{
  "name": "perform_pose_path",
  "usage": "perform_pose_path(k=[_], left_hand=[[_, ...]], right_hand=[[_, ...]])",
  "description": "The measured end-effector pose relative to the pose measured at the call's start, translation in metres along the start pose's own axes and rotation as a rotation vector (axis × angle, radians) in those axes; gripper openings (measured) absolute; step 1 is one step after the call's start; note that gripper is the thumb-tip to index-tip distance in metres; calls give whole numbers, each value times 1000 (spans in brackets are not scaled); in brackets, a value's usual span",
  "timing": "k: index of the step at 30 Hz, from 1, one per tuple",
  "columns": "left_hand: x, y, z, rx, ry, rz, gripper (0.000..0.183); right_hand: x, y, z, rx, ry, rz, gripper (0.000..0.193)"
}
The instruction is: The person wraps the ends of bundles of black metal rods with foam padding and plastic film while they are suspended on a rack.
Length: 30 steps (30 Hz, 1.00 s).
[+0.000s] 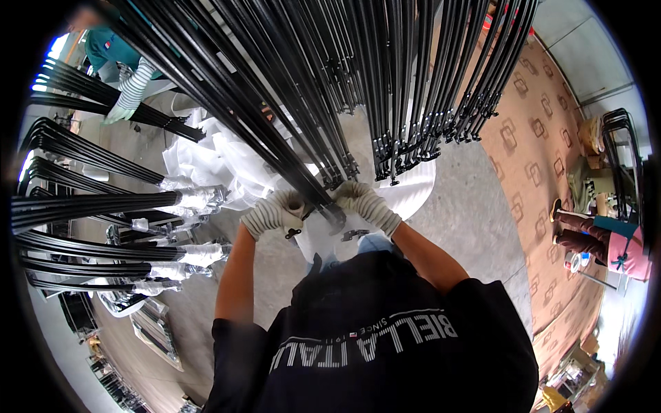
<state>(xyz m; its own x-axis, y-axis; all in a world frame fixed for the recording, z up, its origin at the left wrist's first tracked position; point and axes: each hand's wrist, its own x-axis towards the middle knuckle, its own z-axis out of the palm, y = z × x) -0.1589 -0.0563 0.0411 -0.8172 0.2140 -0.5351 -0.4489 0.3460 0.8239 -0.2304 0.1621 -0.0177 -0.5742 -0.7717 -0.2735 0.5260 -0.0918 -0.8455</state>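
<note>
A great mass of long black metal rods point(323, 76) fills the upper half of the frame, fanning down from the top edge toward the centre, their lower ends fitted with small clips and brackets. Along the left side, separate bundles of the same rods point(89, 203) lie stacked one above another, their tips wrapped in clear plastic point(196, 199). White sheeting point(206, 158) is heaped on the grey concrete floor point(468, 206) just left of centre. To the right, a brown patterned mat point(537, 151) runs down the frame.

At the centre, the person in a black shirt point(385, 337) works with both hands gloved in pale knit. The left hand point(274, 212) is clenched around the lower end of one slanting rod bundle point(313, 189); the right hand point(361, 201) grips the same end from the other side, fingers closed at the metal fitting. The step in hand looks like sorting or fastening the bundle's end; the next move likely calls for a steady hold so the loose rods do not slip apart.

In the upper left, a co-worker's gloved hand point(127, 96) rests on another bundle. At the right edge, a seated person's legs point(582, 234) show.
</note>
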Motion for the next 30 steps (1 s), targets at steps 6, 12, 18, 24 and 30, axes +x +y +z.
perform_pose_path(k=[6, 12, 18, 24, 30], left_hand=[[-9, 0, 17, -271, 82, 33, 25], [-9, -26, 25, -343, 116, 29, 33], [-6, -55, 41, -507, 134, 165, 30], [-3, -64, 57, -722, 171, 313, 30], [-9, -66, 60, -798, 127, 321, 35]], right_hand=[[8, 0, 2, -73, 20, -50, 5], [14, -5, 9, -96, -39, -4, 9], [4, -15, 15, -136, -214, 137, 33], [0, 10, -5, -217, 50, 93, 18], [1, 1, 14, 99, -116, -6, 16]])
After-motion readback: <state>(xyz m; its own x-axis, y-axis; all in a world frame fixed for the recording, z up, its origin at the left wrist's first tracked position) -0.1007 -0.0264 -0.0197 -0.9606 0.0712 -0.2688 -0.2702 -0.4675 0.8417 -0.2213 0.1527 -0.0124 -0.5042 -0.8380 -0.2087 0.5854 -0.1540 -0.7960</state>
